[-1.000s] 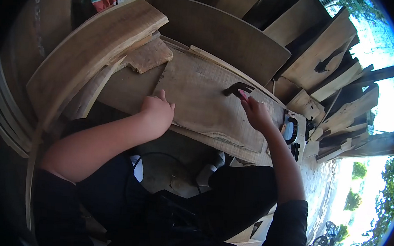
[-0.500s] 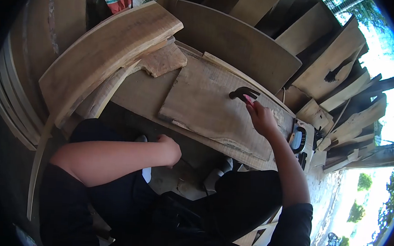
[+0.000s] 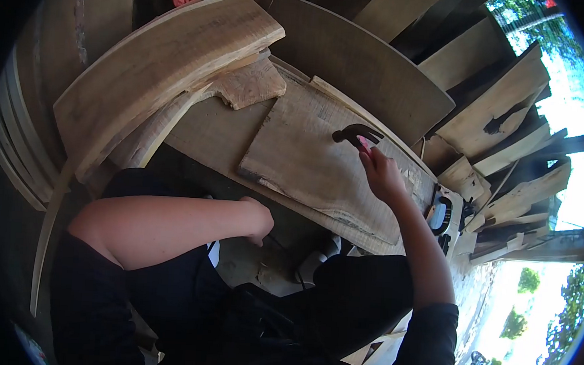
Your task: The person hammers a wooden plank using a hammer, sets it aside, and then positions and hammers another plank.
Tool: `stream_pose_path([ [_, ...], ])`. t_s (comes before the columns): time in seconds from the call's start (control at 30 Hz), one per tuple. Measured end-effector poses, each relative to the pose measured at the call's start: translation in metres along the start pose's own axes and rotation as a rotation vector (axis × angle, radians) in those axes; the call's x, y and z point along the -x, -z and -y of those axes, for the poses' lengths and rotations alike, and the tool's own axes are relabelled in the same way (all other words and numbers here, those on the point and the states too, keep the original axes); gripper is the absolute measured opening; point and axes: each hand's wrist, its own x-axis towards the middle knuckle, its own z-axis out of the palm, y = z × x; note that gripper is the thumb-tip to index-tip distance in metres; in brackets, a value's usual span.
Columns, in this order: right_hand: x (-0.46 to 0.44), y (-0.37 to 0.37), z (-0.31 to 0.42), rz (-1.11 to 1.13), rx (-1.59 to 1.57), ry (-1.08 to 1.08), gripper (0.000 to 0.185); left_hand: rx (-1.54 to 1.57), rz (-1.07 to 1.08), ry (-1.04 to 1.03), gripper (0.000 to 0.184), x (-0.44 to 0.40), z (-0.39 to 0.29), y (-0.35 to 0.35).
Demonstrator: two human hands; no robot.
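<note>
A shaded work area is lined with tall, brown wooden planks (image 3: 497,105) leaning in a row, with bright daylight and green foliage (image 3: 529,280) beyond them on the right side of the view. In front stands a low, flat, brown wooden desk (image 3: 211,129), and a long, dark brown panel (image 3: 353,59) stands on edge along its far side. A thick, light brown wooden slab (image 3: 172,61) slants across the upper left, above a smaller, irregular brown wood piece (image 3: 251,83). A flat, rough-edged, greyish brown wooden board (image 3: 320,161) lies on the desk, and a white and black device (image 3: 445,208), partly hidden by the forearm, sits near the desk's right end. The left hand (image 3: 257,220) hangs over the gap before the desk, apart from the board; its fingers are turned away, so I cannot tell how they stand. The right hand (image 3: 385,175) has its fingers clamped on the pink handle of a dark metal claw hammer (image 3: 355,132), whose head is over the board; whether they touch is unclear.
</note>
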Motion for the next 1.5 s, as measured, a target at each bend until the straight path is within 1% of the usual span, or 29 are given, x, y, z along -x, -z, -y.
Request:
stream_pose_path([
  [0.13, -0.001, 0.004, 0.008, 0.04, 0.016, -0.03, 0.038, -0.024, 0.04, -0.02, 0.049, -0.001, -0.003, -0.003],
  [0.2, -0.002, 0.003, 0.011, -0.001, -0.03, -0.023, 0.04, -0.029, 0.038, -0.03, 0.049, -0.001, -0.003, -0.004],
  [0.3, -0.005, -0.001, 0.013, 0.004, -0.065, -0.028, 0.04, -0.03, 0.034, -0.027, 0.049, 0.0, -0.003, -0.001],
  [0.43, -0.009, -0.004, 0.013, 0.052, -0.001, -0.035, 0.041, -0.031, 0.028, -0.028, 0.048, 0.0, -0.004, -0.002],
  [0.63, -0.016, -0.009, 0.022, -0.013, -0.088, -0.032, 0.042, -0.038, 0.02, -0.052, 0.047, -0.001, -0.007, -0.005],
  [0.73, -0.021, -0.011, 0.026, 0.014, -0.098, -0.045, 0.042, -0.037, 0.03, -0.041, 0.047, 0.002, -0.007, -0.003],
  [0.83, -0.022, -0.01, 0.031, 0.057, -0.033, -0.038, 0.043, -0.041, 0.041, -0.032, 0.047, 0.002, -0.005, -0.001],
  [0.9, -0.023, -0.009, 0.037, 0.021, -0.066, -0.068, 0.044, -0.039, 0.043, -0.033, 0.047, 0.002, -0.004, -0.002],
  [0.97, -0.026, -0.013, 0.039, 0.027, -0.112, -0.06, 0.044, -0.013, -0.019, -0.035, 0.047, 0.001, -0.003, -0.003],
  [1.03, -0.028, -0.016, 0.038, 0.033, -0.155, -0.042, 0.044, -0.012, 0.002, -0.044, 0.048, 0.003, -0.003, -0.001],
  [1.1, -0.028, -0.018, 0.04, 0.095, -0.088, -0.038, 0.043, -0.012, 0.023, -0.049, 0.048, 0.003, -0.002, 0.0],
  [1.2, -0.028, -0.017, 0.045, 0.065, -0.168, -0.023, 0.042, -0.014, 0.016, -0.052, 0.048, 0.001, -0.002, -0.005],
  [1.27, -0.028, -0.015, 0.051, 0.052, -0.16, -0.016, 0.042, -0.057, -0.093, -0.123, 0.04, 0.002, -0.002, -0.004],
  [1.3, -0.029, -0.015, 0.052, 0.038, -0.15, -0.007, 0.042, -0.059, -0.091, -0.123, 0.04, 0.006, -0.002, 0.001],
  [1.37, -0.032, -0.022, 0.045, 0.055, -0.105, 0.023, 0.042, 0.187, -0.459, -0.306, 0.031, 0.019, 0.001, 0.022],
  [1.43, -0.033, -0.024, 0.042, 0.067, -0.065, 0.046, 0.042, 0.333, -0.745, -0.249, 0.024, 0.026, 0.015, 0.044],
  [1.5, -0.031, -0.023, 0.044, 0.083, -0.089, 0.033, 0.04, 0.248, -1.013, -0.052, 0.033, 0.028, 0.047, 0.054],
])
